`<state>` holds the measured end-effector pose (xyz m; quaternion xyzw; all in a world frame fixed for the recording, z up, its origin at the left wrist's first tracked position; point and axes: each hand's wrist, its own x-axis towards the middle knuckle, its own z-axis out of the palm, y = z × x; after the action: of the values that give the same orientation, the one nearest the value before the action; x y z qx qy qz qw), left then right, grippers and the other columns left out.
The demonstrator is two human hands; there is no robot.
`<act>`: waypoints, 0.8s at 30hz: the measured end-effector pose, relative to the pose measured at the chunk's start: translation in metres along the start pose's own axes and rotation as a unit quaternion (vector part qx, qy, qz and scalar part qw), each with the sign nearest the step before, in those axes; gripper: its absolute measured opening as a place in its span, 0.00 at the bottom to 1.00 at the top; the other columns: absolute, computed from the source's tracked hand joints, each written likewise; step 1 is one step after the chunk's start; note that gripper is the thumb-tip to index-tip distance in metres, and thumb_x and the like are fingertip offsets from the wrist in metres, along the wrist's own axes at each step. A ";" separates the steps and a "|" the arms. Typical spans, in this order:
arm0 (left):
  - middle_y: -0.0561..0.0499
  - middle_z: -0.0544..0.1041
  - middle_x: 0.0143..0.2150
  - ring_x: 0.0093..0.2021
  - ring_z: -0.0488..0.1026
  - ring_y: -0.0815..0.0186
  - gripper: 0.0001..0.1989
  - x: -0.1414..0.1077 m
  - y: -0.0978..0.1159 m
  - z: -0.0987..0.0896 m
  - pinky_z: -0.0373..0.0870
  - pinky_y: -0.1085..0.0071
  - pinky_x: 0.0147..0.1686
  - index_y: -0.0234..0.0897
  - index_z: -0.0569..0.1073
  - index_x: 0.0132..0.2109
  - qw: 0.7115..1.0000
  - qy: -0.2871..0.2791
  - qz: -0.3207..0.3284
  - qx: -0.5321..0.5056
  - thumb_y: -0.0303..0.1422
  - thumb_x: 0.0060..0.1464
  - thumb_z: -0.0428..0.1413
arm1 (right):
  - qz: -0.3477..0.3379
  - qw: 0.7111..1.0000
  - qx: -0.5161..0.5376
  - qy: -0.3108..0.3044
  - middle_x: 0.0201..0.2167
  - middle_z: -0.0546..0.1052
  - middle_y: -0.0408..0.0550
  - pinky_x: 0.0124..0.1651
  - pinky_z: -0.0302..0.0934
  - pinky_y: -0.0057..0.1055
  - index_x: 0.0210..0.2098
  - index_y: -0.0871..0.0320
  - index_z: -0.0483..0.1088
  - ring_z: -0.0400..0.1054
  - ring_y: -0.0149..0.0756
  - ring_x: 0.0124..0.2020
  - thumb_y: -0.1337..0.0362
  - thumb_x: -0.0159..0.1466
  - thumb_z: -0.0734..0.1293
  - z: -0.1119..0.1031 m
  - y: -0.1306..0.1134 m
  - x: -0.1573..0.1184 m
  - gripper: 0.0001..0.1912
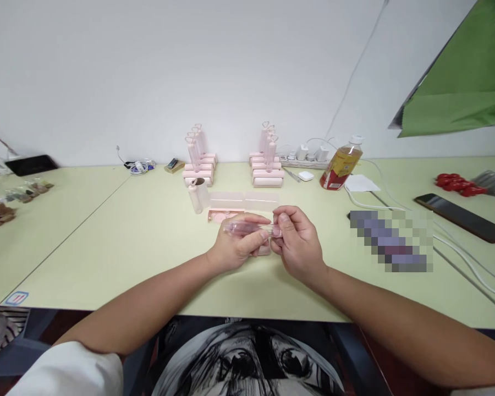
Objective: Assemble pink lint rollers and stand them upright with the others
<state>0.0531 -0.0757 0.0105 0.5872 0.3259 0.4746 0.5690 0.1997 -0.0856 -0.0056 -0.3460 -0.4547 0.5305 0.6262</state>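
Observation:
Over the table's middle, my left hand (237,245) is closed around a clear pinkish tube (247,226), which lies nearly level with its pink end to the right. At that end the fingers of my right hand (295,236) pinch it; the exact part under the fingertips is hard to make out. A pink piece (264,248) shows partly below my hands. Just behind them are a flat pink case part (220,215), two translucent pale pink trays (244,200) in a row, and a pale upright tube (195,198) beside an open cylinder (201,187).
Two rows of pink boxes (268,177) with upright heart-topped tubes (193,154) stand against the wall. To the right are a drink bottle (341,165), a white square item (306,175), cables (367,205), a phone (462,217) and red-handled tools (461,183). Another dark device (31,164) lies far left.

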 end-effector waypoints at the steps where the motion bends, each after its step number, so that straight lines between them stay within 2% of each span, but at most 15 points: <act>1: 0.55 0.73 0.21 0.15 0.65 0.73 0.20 0.000 -0.001 0.000 0.61 0.75 0.16 0.34 0.74 0.39 1.000 -0.003 0.004 0.001 0.45 0.45 0.64 | 0.000 1.000 -0.005 -0.002 0.24 0.61 0.37 0.16 0.49 0.22 0.40 0.51 0.68 0.50 0.23 0.17 0.51 0.65 0.67 0.000 0.000 0.000 0.12; 4: 0.55 0.74 0.21 0.16 0.65 0.73 0.19 0.003 -0.003 -0.004 0.62 0.74 0.17 0.34 0.74 0.40 1.000 -0.017 0.011 0.020 0.44 0.47 0.63 | 0.004 0.999 -0.041 -0.025 0.23 0.61 0.37 0.17 0.48 0.23 0.40 0.52 0.68 0.50 0.24 0.17 0.49 0.65 0.66 -0.002 0.000 0.003 0.13; 6: 0.53 0.75 0.24 0.19 0.68 0.71 0.19 0.007 -0.002 -0.011 0.65 0.73 0.21 0.33 0.75 0.42 0.998 -0.024 0.018 0.058 0.44 0.50 0.62 | -0.014 0.991 -0.106 -0.075 0.24 0.64 0.39 0.20 0.52 0.25 0.39 0.53 0.69 0.55 0.26 0.18 0.47 0.66 0.64 -0.006 -0.003 0.009 0.16; 8: 0.50 0.77 0.28 0.25 0.71 0.69 0.21 0.012 0.001 -0.022 0.68 0.72 0.27 0.33 0.74 0.46 0.991 -0.027 0.036 0.124 0.45 0.52 0.61 | -0.058 0.968 -0.199 -0.140 0.26 0.69 0.42 0.27 0.59 0.29 0.38 0.55 0.71 0.62 0.30 0.24 0.45 0.65 0.64 -0.011 -0.006 0.015 0.19; 10: 0.48 0.78 0.34 0.31 0.73 0.66 0.26 0.016 0.006 -0.034 0.69 0.69 0.33 0.33 0.72 0.52 0.972 -0.039 0.065 0.221 0.47 0.52 0.60 | -0.101 0.942 -0.272 -0.169 0.30 0.73 0.45 0.35 0.61 0.32 0.37 0.56 0.73 0.66 0.34 0.31 0.44 0.63 0.66 -0.018 -0.010 0.021 0.20; 12: 0.45 0.77 0.40 0.37 0.73 0.62 0.31 0.018 0.011 -0.044 0.69 0.66 0.38 0.34 0.70 0.56 0.929 -0.083 0.094 0.348 0.50 0.52 0.59 | -0.114 0.940 -0.288 -0.142 0.30 0.74 0.45 0.36 0.61 0.33 0.38 0.56 0.73 0.66 0.35 0.31 0.44 0.62 0.67 -0.025 -0.012 0.027 0.21; 15: 0.40 0.75 0.49 0.47 0.72 0.54 0.30 0.016 0.015 -0.048 0.68 0.61 0.45 0.36 0.70 0.57 0.833 -0.157 0.105 0.521 0.52 0.54 0.56 | -0.100 0.962 -0.242 -0.082 0.26 0.72 0.43 0.33 0.59 0.31 0.36 0.56 0.71 0.63 0.33 0.27 0.44 0.62 0.67 -0.036 -0.014 0.037 0.20; 17: 0.40 0.76 0.48 0.46 0.73 0.51 0.29 0.013 0.012 -0.044 0.68 0.61 0.41 0.37 0.72 0.55 0.789 -0.184 0.077 0.580 0.51 0.52 0.58 | -0.088 0.971 -0.213 -0.067 0.25 0.71 0.42 0.31 0.59 0.31 0.33 0.56 0.70 0.62 0.31 0.25 0.45 0.61 0.68 -0.042 -0.015 0.043 0.19; 18: 0.41 0.77 0.45 0.43 0.74 0.51 0.26 0.011 0.010 -0.042 0.67 0.63 0.38 0.38 0.73 0.52 0.781 -0.192 0.056 0.591 0.49 0.50 0.60 | -0.083 0.973 -0.204 -0.069 0.25 0.71 0.42 0.30 0.58 0.31 0.33 0.56 0.70 0.61 0.31 0.25 0.46 0.61 0.68 -0.044 -0.015 0.045 0.19; 19: 0.43 0.77 0.42 0.39 0.74 0.53 0.23 0.010 0.008 -0.039 0.66 0.64 0.34 0.38 0.74 0.49 0.782 -0.197 0.034 0.591 0.47 0.49 0.61 | -0.081 0.974 -0.198 -0.073 0.24 0.71 0.42 0.30 0.58 0.31 0.32 0.56 0.70 0.61 0.31 0.24 0.46 0.61 0.69 -0.046 -0.014 0.046 0.18; 21: 0.47 0.78 0.38 0.34 0.74 0.56 0.18 0.010 0.005 -0.036 0.64 0.67 0.30 0.39 0.75 0.43 0.803 -0.197 -0.006 0.563 0.43 0.47 0.62 | -0.082 0.974 -0.194 -0.086 0.25 0.72 0.43 0.29 0.58 0.31 0.33 0.57 0.70 0.61 0.31 0.24 0.47 0.60 0.69 -0.047 -0.014 0.047 0.18; 22: 0.48 0.78 0.37 0.33 0.74 0.57 0.18 0.011 0.004 -0.036 0.63 0.68 0.29 0.40 0.75 0.42 0.823 -0.184 -0.019 0.537 0.43 0.45 0.63 | -0.087 0.972 -0.196 -0.093 0.25 0.72 0.43 0.29 0.58 0.31 0.33 0.57 0.71 0.61 0.31 0.24 0.48 0.60 0.69 -0.047 -0.014 0.046 0.18; 24: 0.49 0.78 0.38 0.36 0.74 0.57 0.20 0.016 0.006 -0.040 0.65 0.68 0.30 0.39 0.75 0.44 0.879 -0.124 -0.038 0.460 0.44 0.44 0.64 | -0.107 0.967 -0.205 -0.105 0.25 0.72 0.43 0.29 0.57 0.31 0.33 0.57 0.71 0.61 0.31 0.24 0.48 0.60 0.70 -0.046 -0.015 0.043 0.17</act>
<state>0.0206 -0.0471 0.0151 0.8237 0.4565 0.1729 0.2883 0.2488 -0.0446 0.0008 -0.3589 -0.6513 0.3891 0.5438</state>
